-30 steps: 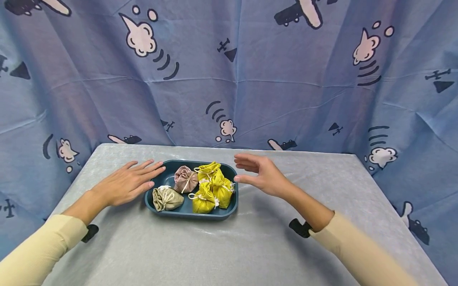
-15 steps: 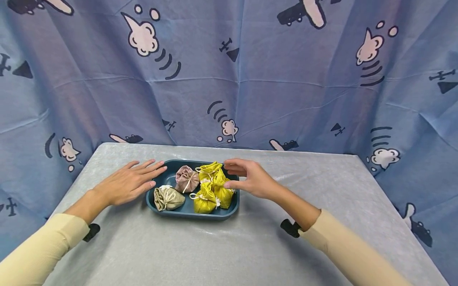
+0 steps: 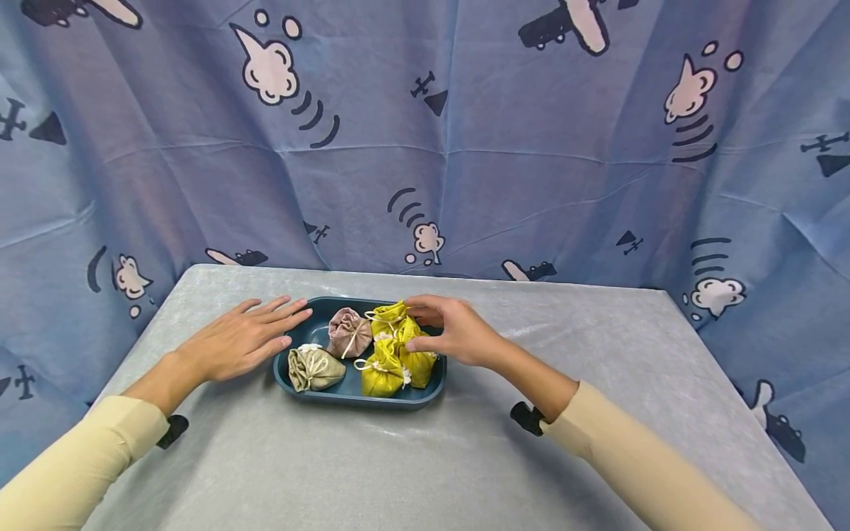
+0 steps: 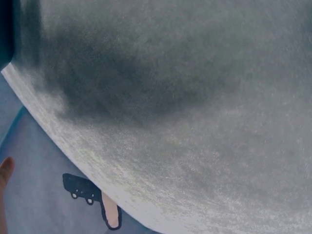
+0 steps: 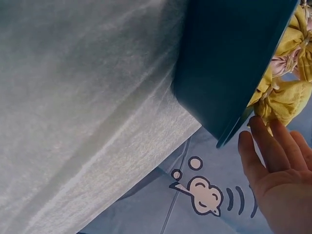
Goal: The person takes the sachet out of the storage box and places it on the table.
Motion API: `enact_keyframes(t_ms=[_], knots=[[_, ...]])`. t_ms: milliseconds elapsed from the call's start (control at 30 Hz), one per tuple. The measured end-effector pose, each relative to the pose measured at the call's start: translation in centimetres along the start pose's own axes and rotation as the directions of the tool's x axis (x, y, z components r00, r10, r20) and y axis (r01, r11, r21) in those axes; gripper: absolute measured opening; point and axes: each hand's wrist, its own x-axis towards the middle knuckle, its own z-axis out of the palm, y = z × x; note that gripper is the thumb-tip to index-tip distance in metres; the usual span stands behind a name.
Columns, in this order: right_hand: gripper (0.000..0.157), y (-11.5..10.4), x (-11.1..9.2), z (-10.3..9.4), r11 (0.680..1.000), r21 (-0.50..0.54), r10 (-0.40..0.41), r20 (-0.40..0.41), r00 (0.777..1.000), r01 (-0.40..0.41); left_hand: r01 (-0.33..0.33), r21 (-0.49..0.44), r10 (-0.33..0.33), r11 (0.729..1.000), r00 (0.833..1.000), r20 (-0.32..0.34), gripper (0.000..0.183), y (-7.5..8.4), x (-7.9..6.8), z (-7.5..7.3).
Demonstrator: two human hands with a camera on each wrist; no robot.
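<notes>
A dark blue tray [image 3: 332, 398] holds several small drawstring pouches. Three yellow pouches [image 3: 380, 377] crowd its right half, while a dusty pink pouch [image 3: 348, 333] and a beige pouch [image 3: 315, 369] lie towards the left. My left hand [image 3: 232, 339] is spread palm down at the tray's left end, fingertips over the rim, holding nothing. From the right, my right hand [image 3: 458, 332] reaches over the rim, thumb and fingers apart at the yellow pouches. In the right wrist view, its extended fingers [image 5: 273, 151] come right up to a yellow pouch [image 5: 285, 102].
The tray stands on a table with a pale grey cloth [image 3: 425, 472], left of the middle. Behind the table hangs a blue curtain [image 3: 531, 184] with cartoon prints. Black wrist straps [image 3: 527, 419] show at both cuffs.
My right hand has moved left, from beside the tray's right rim to over the yellow pouches. The left hand keeps its place at the tray, and the pouches have not moved.
</notes>
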Motion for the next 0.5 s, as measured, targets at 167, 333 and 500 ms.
enact_keyframes(t_ms=[167,333,500], knots=[[0.060,-0.16,0.43,0.35,0.999,-0.033,-0.009,-0.004,1.000,0.009,-0.002,0.007,0.002,1.000,1.000,0.009,0.052,-0.02,0.08,-0.02],[0.062,-0.38,0.77,0.61,0.998,-0.067,0.000,0.002,1.000,0.000,0.002,0.012,-0.002,1.000,1.000,0.013,0.052,0.03,0.09,0.00],[0.064,-0.76,1.05,0.86,0.997,-0.081,0.011,0.016,1.000,-0.010,0.004,0.010,-0.004,1.000,1.000,0.013,0.052,0.10,0.03,0.05]])
